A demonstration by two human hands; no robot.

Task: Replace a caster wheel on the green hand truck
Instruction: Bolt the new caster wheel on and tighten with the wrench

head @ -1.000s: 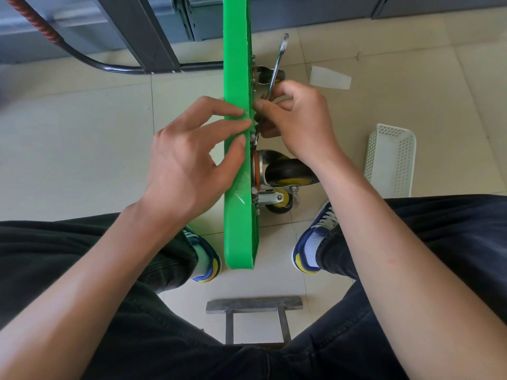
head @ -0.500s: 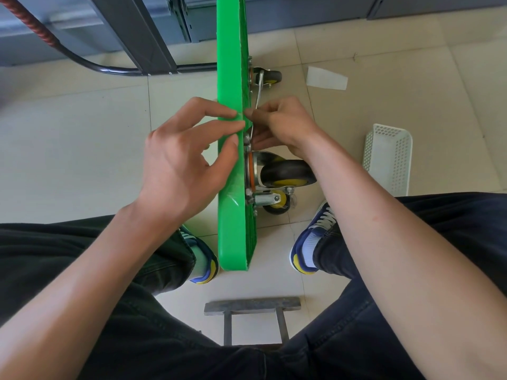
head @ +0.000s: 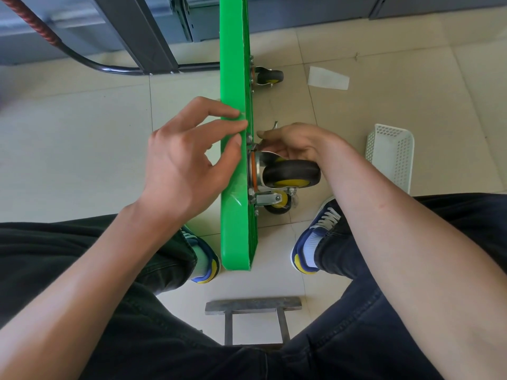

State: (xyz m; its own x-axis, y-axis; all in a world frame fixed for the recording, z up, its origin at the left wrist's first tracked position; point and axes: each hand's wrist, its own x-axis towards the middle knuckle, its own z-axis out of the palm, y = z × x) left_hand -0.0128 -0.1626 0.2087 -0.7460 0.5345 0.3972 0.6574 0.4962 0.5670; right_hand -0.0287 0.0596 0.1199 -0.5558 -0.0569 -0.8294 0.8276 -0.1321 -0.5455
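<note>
The green hand truck platform (head: 236,187) stands on its edge between my feet. A black caster wheel (head: 291,172) with a yellow hub sticks out of its right face on a metal plate, with a second caster (head: 277,204) just below it and a third (head: 269,76) at the far end. My left hand (head: 186,163) rests its fingertips and thumb on the platform's upper edge. My right hand (head: 296,144) is curled round a thin metal wrench (head: 275,124) just beyond the near caster's plate; only the wrench's tip shows.
A white perforated basket (head: 391,157) lies on the tiled floor at the right. A scrap of paper (head: 327,78) lies further back. A small grey stool (head: 252,304) is under me. The truck's black handle tube (head: 109,68) and grey cabinets are behind.
My right hand has come down with the wrench from the platform's upper edge to beside the near caster's plate. The wrench, upright before, is now mostly hidden. My left hand stayed put.
</note>
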